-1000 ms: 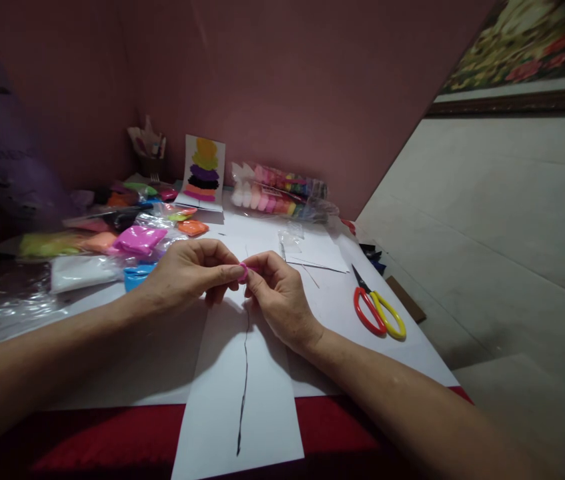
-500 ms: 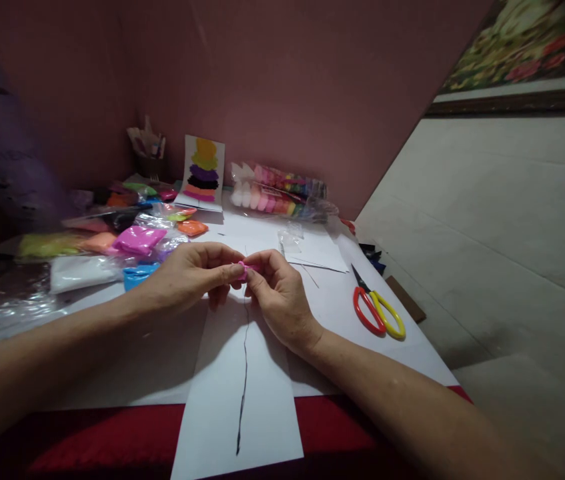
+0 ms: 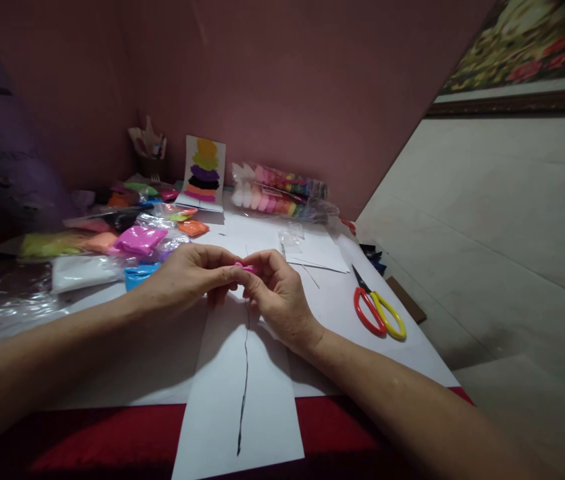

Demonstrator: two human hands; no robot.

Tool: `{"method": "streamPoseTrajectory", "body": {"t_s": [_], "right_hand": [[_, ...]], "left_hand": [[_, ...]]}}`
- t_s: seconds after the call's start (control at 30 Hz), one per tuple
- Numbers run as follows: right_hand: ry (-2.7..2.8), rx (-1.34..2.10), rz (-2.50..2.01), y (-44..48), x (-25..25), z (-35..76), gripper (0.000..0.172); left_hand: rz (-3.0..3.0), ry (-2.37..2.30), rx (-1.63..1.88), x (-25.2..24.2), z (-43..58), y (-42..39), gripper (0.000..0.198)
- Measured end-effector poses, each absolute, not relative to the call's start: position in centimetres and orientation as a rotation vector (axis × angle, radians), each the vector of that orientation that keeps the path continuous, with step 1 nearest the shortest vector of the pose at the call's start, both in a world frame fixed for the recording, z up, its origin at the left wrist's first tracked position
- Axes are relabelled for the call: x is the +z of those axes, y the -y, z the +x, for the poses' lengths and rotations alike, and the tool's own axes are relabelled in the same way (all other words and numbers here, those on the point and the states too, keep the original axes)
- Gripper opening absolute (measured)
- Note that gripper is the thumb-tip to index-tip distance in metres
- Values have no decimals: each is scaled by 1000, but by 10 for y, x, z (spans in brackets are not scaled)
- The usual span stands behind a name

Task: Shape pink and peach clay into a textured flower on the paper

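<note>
A small lump of pink modelling clay [image 3: 246,268] is pinched between the fingertips of both hands. My left hand [image 3: 197,270] grips it from the left with thumb and forefinger. My right hand [image 3: 278,293] closes on it from the right, so the two thumbs nearly meet and hide much of its shape. A thin wire tip seems to stick up just behind the fingers. Below the hands lies a white paper strip [image 3: 262,413] with a wavy black line [image 3: 245,373] drawn along it, its lower end hanging over the table's red front edge.
Red-and-yellow-handled scissors [image 3: 379,313] lie at the right. Bagged clay packets [image 3: 139,240] crowd the left, in several colours. A card with coloured stripes [image 3: 205,173] leans at the back beside packs of coloured clay [image 3: 277,190]. Behind stands a cup of tools [image 3: 149,157].
The fingers have shifted slightly around the pink clay, which looks flatter and lies more across the thumbs. Both hands remain in nearly the same place.
</note>
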State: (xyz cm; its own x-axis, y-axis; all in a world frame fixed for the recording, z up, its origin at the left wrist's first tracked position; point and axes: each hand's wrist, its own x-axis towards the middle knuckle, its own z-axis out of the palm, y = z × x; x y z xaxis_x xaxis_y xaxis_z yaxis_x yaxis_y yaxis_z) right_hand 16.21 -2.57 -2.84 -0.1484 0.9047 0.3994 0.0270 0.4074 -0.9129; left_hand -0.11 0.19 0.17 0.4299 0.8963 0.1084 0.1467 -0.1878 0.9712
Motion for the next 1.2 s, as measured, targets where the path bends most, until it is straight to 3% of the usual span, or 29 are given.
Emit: {"method": "streamPoseTrajectory", "body": {"t_s": [0.83, 1.2], "right_hand": [[1489, 966, -885, 24, -34, 161, 13], [1459, 902, -905, 25, -27, 164, 28]], "left_hand": [[1654, -1077, 1040, 10, 3, 3, 10], [1753, -906, 888, 7, 4, 6, 18]]}}
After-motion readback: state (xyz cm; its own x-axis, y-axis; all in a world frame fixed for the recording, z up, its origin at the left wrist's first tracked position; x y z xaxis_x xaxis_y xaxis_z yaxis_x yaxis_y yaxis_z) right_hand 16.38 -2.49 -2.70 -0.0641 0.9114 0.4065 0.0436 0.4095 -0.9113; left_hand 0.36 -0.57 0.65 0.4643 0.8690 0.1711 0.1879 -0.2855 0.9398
